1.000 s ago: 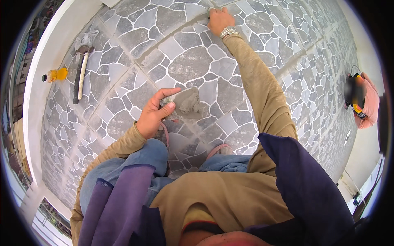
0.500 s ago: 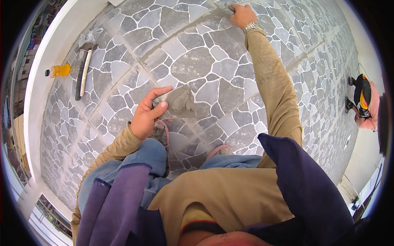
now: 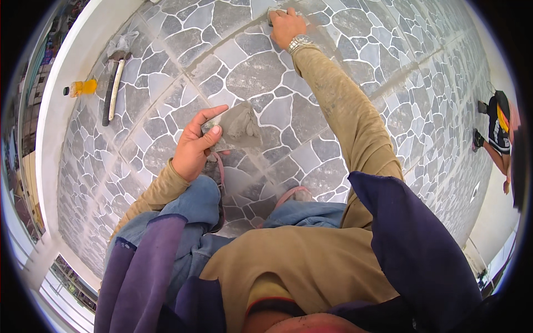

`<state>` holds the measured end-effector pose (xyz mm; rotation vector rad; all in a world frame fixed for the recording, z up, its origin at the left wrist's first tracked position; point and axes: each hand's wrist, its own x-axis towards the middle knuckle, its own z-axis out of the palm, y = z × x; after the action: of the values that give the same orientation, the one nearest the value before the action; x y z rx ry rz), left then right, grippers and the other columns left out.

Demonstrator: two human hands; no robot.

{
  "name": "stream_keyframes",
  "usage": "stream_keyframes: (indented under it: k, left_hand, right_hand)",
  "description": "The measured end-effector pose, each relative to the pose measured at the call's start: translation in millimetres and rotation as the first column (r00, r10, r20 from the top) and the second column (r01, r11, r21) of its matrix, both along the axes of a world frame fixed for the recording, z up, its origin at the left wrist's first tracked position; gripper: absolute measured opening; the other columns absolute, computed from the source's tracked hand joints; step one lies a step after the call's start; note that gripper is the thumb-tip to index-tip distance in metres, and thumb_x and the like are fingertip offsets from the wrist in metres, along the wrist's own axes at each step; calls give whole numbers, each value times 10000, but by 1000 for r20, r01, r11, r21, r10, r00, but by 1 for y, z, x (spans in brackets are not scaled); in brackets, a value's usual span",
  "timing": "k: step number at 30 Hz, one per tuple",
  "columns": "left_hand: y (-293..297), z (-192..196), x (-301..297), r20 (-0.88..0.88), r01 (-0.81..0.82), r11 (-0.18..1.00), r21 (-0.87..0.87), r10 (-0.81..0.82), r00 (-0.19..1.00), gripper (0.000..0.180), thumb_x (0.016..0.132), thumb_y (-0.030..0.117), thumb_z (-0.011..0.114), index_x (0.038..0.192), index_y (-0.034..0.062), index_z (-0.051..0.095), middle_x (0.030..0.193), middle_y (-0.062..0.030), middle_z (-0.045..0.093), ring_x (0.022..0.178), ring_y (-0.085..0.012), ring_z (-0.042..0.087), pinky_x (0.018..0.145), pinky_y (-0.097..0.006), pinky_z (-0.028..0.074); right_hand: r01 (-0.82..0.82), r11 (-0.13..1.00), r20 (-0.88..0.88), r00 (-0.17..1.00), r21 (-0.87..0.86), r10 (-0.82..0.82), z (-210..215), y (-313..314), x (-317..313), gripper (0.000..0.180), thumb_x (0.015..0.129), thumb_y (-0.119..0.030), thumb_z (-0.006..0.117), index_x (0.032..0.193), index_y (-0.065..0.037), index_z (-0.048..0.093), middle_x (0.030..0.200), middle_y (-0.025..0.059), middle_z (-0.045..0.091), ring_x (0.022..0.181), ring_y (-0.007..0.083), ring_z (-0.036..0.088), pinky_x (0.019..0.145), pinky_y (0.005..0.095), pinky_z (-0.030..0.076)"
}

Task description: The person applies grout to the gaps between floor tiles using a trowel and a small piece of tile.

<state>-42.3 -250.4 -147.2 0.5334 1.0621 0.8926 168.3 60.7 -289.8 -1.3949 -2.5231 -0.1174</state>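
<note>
My left hand [image 3: 195, 143] pinches the edge of a flat thin plate, thumb on top, index finger stretched along it. A heap of wet grey mortar [image 3: 240, 123] sits on the plate. Farther off, my right hand [image 3: 287, 28], with a metal watch at the wrist, is closed and low over a joint in the grey stone-patterned tile floor [image 3: 258, 77]. A small flat tool [image 3: 271, 15], perhaps a scraper, shows partly at its fingertips; the rest is hidden under the hand.
At the left lie a hammer [image 3: 114, 91] with a dark and pale handle, a crumpled clear plastic bag [image 3: 123, 41], and a bottle of orange liquid [image 3: 82, 88] beside the white ledge [image 3: 49, 133]. Another person [image 3: 498, 119] stands at the far right near the wall.
My right hand has moved left along the far joint, its arm swinging with it. My left hand and the plate have shifted slightly. The person at the right has changed posture.
</note>
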Motion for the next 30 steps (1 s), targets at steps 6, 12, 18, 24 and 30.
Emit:
stream_keyframes:
  k: [6,12,18,24,30]
  left_hand:
    - [-7,3,16,2,48,998,51,-48,999,425,1033,134,568,1448,99,485,1220,-53,668,1026,-127,678,787,-316,622]
    - [-22,17,11,-22,-32,998,58,34,999,436,1042,119,538,1467,85,449,1245,-80,656,1034,-158,686,783,-319,613]
    - [-23,3,13,-16,-39,999,28,39,999,473,1050,139,523,1504,89,401,1328,-101,621,1081,-199,683,768,-326,607]
    - [-20,0,30,-88,23,998,65,-17,996,472,1049,170,537,1498,96,410,1326,-97,620,1079,-191,677,776,-322,599]
    - [-11,-11,52,-61,114,993,35,-112,992,463,1041,126,540,1488,81,426,1305,-114,629,1078,-196,683,782,-336,632]
  right_hand:
    - [-321,893,107,923,-316,370,35,-47,-54,218,825,-157,648,1026,-146,731,1036,62,742,1120,256,628,876,463,523]
    - [-17,973,-44,999,-229,7,30,81,41,165,859,-183,597,954,-167,731,922,151,734,919,381,694,815,504,540]
    - [-177,944,176,957,-279,231,-16,73,108,175,817,-173,631,964,-164,724,950,156,730,906,391,676,821,498,533]
    - [-334,886,7,935,-321,354,14,-35,211,253,805,-94,611,1032,-120,719,993,149,731,977,386,658,844,485,528]
    - [-197,914,65,970,-356,235,36,-148,313,292,811,-36,589,1063,-117,715,1060,100,732,1005,346,649,872,453,520]
